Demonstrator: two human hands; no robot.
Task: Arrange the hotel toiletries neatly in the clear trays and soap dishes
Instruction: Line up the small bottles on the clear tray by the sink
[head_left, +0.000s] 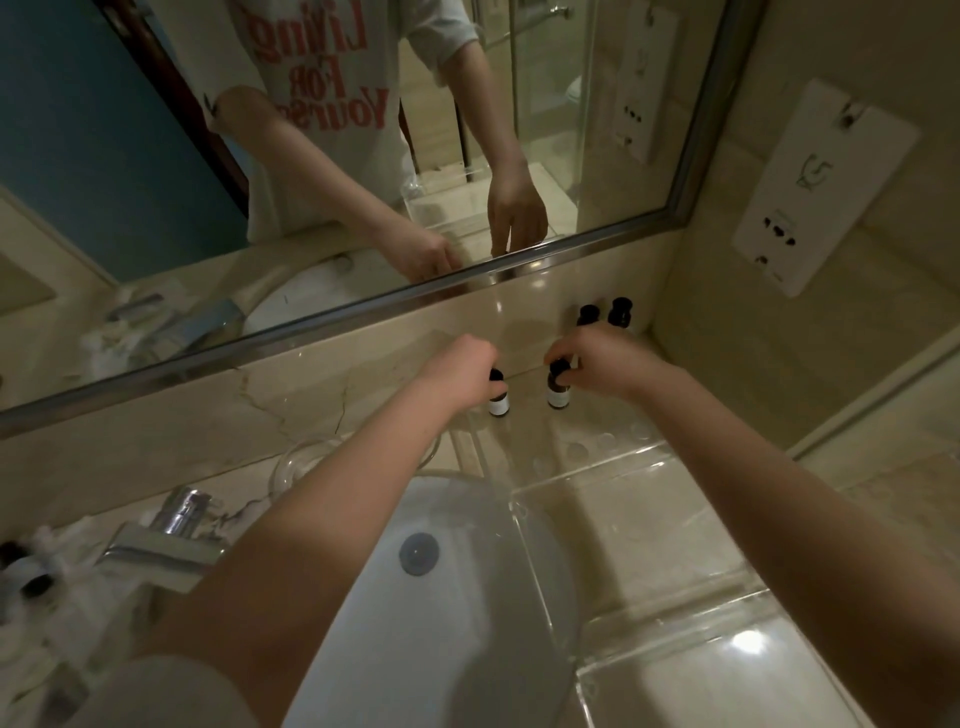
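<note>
Two small dark toiletry bottles with white labels stand upright in a clear tray (613, 457) near the back wall. My left hand (462, 371) grips the black cap of the left bottle (498, 402). The right bottle (558, 396) is held at its cap by the fingertips of my right hand (602, 358). Two more dark bottles (605, 312) stand behind, against the wall in the corner. A round clear soap dish (296, 462) lies left of the tray, partly hidden by my left forearm.
A white basin (467, 597) with a grey drain sits below my arms, and a chrome faucet (166, 540) is at its left. Wrapped items lie at the far left (26, 577). A second clear tray (727, 649) is front right. The mirror (311, 156) and wall socket panel (815, 192) are behind.
</note>
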